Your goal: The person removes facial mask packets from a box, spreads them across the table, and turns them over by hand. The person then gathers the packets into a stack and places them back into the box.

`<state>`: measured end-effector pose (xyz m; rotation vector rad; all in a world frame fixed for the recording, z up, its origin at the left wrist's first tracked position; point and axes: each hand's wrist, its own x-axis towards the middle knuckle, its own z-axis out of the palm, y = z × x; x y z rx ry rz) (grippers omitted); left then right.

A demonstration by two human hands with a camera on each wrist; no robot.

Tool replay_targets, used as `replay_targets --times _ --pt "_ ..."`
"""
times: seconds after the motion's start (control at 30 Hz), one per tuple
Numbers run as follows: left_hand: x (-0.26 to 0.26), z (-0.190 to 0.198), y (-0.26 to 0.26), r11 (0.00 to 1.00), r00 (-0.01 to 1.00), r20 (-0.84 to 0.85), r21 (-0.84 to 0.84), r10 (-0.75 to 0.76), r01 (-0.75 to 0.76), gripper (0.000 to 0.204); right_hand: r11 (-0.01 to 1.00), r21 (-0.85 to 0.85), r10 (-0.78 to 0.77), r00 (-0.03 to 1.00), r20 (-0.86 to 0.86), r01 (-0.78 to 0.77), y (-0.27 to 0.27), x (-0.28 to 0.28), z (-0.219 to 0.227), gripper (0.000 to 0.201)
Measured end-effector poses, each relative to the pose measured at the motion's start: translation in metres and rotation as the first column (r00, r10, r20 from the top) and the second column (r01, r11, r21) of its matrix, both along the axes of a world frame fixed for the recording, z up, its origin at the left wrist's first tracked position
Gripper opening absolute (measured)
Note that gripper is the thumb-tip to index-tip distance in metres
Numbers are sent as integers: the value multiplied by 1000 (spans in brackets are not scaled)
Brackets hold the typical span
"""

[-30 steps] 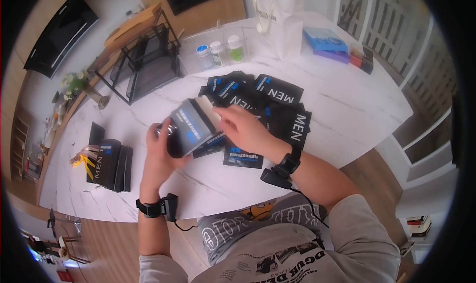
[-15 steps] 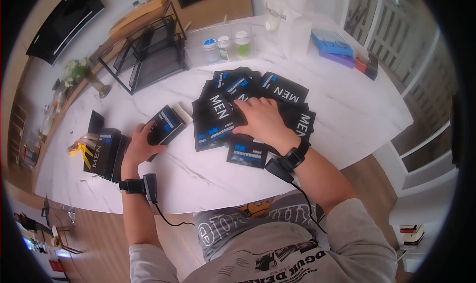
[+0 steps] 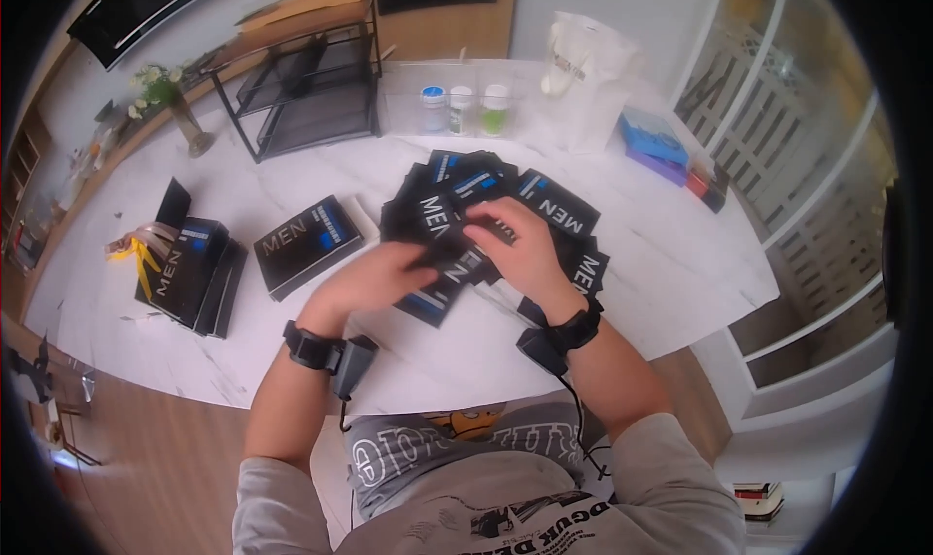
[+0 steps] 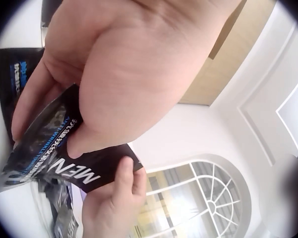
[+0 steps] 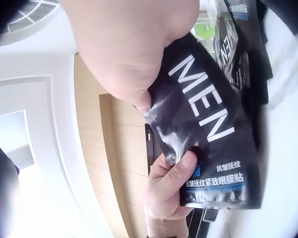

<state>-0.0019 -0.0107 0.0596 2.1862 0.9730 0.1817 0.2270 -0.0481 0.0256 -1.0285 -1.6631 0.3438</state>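
Both hands hold one black "MEN" sachet (image 5: 203, 114) over the heap, its face tilted up. My left hand (image 3: 374, 278) pinches one end, with its thumb (image 5: 181, 168) pressed on the printed face in the right wrist view. At the other end, my right hand (image 3: 525, 249) grips the sachet by its edge; in the left wrist view, this hand (image 4: 114, 203) has its thumb on top. More black sachets (image 3: 559, 203) lie fanned in an overlapping heap under and beyond the hands. To the left, a black "MEN" box (image 3: 306, 244) lies flat, its pale flap showing.
Further left stand more black boxes (image 3: 190, 273) beside a yellow and beige ribbon (image 3: 146, 249). Along the back are a black mesh rack (image 3: 311, 98), a clear bin (image 3: 403, 113) with bottles, a white paper bag (image 3: 588, 88), and blue and purple boxes (image 3: 653, 142).
The left hand set the black box down at the left, let it go and moved right to the heap. A sachet has come up between both hands; the right hand stayed over the heap.
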Motion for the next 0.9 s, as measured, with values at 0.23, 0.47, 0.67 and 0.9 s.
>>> replay_targets --times 0.23,0.47,0.67,0.9 --pt "-30 -55 33 804 427 708 -589 562 -82 24 937 -159 -240 902 358 312 30 46 -30 65" --pt "-24 -77 44 820 410 714 -534 568 -206 25 846 -202 -274 726 631 494 31 25 -27 86" --pt "-20 -79 42 834 399 733 -507 551 -219 26 844 -405 -318 937 149 351 41 35 -29 61" --pt "-26 -77 46 788 338 716 -593 611 -166 25 891 -434 100 990 -100 -134 22 27 5 33"
